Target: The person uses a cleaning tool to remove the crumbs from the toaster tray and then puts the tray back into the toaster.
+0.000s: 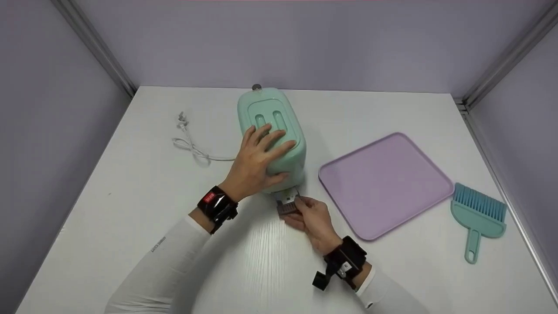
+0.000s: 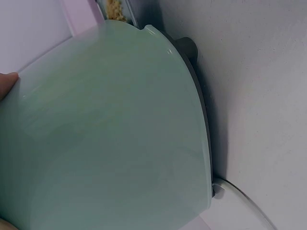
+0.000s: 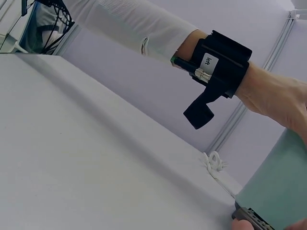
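- My left hand [image 1: 257,163] rests on top of the mint toaster [image 1: 291,126], fingers spread apart.
- My right hand [image 1: 314,220] pinches the grey-ended crumb tray [image 1: 286,209], which juts out beneath the toaster's near end.
- The lilac tray [image 1: 386,185] and 1 brush [image 1: 478,213] lie to the right.

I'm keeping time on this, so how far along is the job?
Done: the crumb drawer is partly out of the toaster. In hand: the right hand pinches it while the left hand rests on the toaster. Remaining, probably: pulling it free and emptying the crumbs visible in it; none show on the purple tray, and the brush lies unheld beside that.
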Tool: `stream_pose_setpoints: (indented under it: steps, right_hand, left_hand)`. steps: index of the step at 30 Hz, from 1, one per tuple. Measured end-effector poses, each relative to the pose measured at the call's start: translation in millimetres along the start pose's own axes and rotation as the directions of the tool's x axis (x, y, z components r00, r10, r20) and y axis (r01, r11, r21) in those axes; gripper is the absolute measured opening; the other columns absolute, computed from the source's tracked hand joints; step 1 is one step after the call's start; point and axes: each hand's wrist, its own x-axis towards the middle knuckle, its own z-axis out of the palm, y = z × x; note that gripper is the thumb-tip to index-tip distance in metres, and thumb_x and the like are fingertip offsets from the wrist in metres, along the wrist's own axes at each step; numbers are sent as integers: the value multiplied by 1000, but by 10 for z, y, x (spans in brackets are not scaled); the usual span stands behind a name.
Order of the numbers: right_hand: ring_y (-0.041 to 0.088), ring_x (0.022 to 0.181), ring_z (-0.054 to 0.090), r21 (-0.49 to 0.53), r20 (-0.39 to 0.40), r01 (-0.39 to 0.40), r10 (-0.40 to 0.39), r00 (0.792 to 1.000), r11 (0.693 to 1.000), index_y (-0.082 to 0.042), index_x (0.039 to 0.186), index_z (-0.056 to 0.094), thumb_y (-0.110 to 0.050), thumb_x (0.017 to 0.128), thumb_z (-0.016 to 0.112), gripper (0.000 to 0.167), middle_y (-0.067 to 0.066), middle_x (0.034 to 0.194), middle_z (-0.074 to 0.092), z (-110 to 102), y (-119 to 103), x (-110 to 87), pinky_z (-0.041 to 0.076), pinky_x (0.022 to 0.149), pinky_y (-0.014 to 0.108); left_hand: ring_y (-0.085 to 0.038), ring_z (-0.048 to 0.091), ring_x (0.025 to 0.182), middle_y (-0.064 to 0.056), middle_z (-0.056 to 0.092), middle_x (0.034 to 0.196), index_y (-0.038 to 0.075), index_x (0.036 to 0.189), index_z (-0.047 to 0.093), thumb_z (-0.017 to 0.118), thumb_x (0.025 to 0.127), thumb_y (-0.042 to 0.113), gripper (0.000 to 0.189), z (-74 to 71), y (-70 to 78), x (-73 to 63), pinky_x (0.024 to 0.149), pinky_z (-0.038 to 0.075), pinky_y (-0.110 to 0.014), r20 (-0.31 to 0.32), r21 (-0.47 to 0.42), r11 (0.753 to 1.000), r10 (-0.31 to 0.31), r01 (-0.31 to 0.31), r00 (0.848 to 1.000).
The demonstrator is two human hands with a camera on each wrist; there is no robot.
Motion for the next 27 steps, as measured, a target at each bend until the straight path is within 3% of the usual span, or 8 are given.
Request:
stream_pose_setpoints:
  steps: [10, 27]
  right_hand:
    - [34, 91, 59, -34, 36, -30, 31, 999, 999, 13, 122, 35, -12, 93, 43, 39, 27, 103, 56, -68, -10, -70, 47, 78, 36]
    - [35, 91, 59, -74, 38, -12, 15, 999, 997, 13, 122, 32, -11, 94, 41, 38, 28, 102, 57, -151, 56, -266, 47, 78, 36]
  left_hand:
    - [-30, 26, 126, -4, 40, 132, 29, 130, 44, 74, 62, 46, 76, 13, 0, 7, 101, 11, -54, 3, 0, 1000, 4, -4, 1000]
    - [-31, 26, 126, -4, 39, 133, 29, 130, 44, 72, 64, 48, 74, 27, -11, 3, 101, 11, -54, 15, 22, 1000, 9, -9, 1000]
